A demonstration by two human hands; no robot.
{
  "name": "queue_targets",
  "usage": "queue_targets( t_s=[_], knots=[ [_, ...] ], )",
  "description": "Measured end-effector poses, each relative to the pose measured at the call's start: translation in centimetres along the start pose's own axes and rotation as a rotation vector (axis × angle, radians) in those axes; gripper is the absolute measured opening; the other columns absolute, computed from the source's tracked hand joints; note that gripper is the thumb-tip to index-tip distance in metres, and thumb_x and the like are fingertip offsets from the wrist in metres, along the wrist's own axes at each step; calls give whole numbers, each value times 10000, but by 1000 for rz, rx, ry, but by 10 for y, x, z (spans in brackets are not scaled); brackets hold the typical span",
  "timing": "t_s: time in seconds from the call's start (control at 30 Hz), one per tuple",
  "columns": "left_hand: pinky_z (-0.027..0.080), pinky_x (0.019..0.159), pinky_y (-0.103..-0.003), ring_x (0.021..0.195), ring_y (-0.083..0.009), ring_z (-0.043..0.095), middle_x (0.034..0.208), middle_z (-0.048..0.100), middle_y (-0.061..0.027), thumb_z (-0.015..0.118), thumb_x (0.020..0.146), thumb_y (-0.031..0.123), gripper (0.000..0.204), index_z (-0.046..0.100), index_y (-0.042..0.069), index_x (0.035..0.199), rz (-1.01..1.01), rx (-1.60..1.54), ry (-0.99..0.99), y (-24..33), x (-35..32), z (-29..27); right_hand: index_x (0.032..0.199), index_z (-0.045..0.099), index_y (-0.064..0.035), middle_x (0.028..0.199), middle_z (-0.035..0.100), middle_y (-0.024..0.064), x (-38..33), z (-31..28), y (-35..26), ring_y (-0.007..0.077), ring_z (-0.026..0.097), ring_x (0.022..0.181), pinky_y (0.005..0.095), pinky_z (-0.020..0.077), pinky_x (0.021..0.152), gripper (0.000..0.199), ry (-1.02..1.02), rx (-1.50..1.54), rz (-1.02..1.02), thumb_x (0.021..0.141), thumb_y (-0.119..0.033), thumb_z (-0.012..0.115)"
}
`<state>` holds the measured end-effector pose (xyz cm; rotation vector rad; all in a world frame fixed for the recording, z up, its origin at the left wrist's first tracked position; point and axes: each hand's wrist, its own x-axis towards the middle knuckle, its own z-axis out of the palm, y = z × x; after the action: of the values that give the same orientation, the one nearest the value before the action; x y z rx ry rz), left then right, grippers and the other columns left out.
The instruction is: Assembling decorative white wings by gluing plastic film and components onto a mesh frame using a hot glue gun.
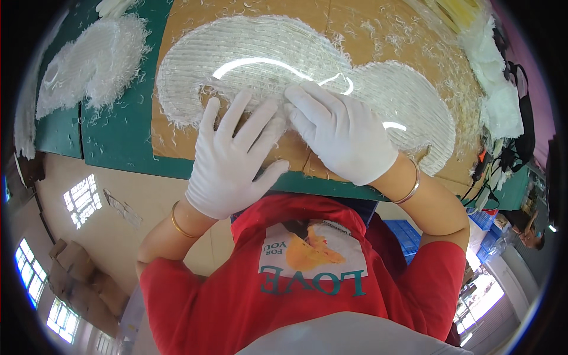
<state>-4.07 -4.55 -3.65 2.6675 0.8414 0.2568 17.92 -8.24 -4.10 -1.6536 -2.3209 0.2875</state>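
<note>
fiberglass sheet (296, 65) under both gloved hands' spread, flat fingers (236, 118).

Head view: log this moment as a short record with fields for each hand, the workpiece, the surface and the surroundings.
left hand: white-gloved left hand, fingers spread, pressing flat on the workpiece's lower edge
right hand: white-gloved right hand, palm down on the workpiece's middle
workpiece: curved white woven fibre mat, glossy streaks, frayed edges
surface: brown cardboard sheet on a green table
nearby: second white frayed fibre piece at left; loose white fibre scraps at right
wrists: gold bangle on each
</note>
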Motion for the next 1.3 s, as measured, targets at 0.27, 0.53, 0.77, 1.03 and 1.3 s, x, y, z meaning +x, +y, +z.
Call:
queue_targets(
  t_s=[0.27,0.53,0.77,1.03,1.3],
  knots=[
    [296,1123,-625,1360,-435,437,1439,533,-147,777,761,294,540,677,53,1235,-3,1,13,0,0,0,1235,618,-74,1162,686,133,2,1,1,314,707,845,379,590,712,342,3,35,16,945,-252,652],
    [343,1077,-615,1346,-412,440,1431,533,-139,781,770,319,495,697,68,1188,-4,-8,69,-3,0,1,1185,635,-72,1216,661,86,2,-4,10,287,691,881,354,576,695,282,-96,13,-45,921,-171,630],
    [346,1094,-595,1351,-448,448,1434,535,-176,789,738,291,469,727,77,1151,3,-30,129,-3,-1,1,1181,631,-81,1246,631,60,0,-7,15,244,677,857,323,565,667,316,-62,-124,-161,871,-137,627],
    [372,1119,-538,1315,-407,511,1366,590,-206,798,721,211,528,675,-42,1168,110,-168,73,-3,6,3,1162,629,-73,1126,670,85,0,-6,10,264,674,758,346,563,631,264,33,-139,-158,928,-193,652],
    [390,1115,-523,1305,-421,488,1356,563,-215,797,713,189,526,647,-84,1137,133,-156,70,-5,6,3,1165,616,-63,1111,684,81,-1,-2,9,258,663,715,349,552,601,297,47,-119,-88,914,-208,682]
  ],
)
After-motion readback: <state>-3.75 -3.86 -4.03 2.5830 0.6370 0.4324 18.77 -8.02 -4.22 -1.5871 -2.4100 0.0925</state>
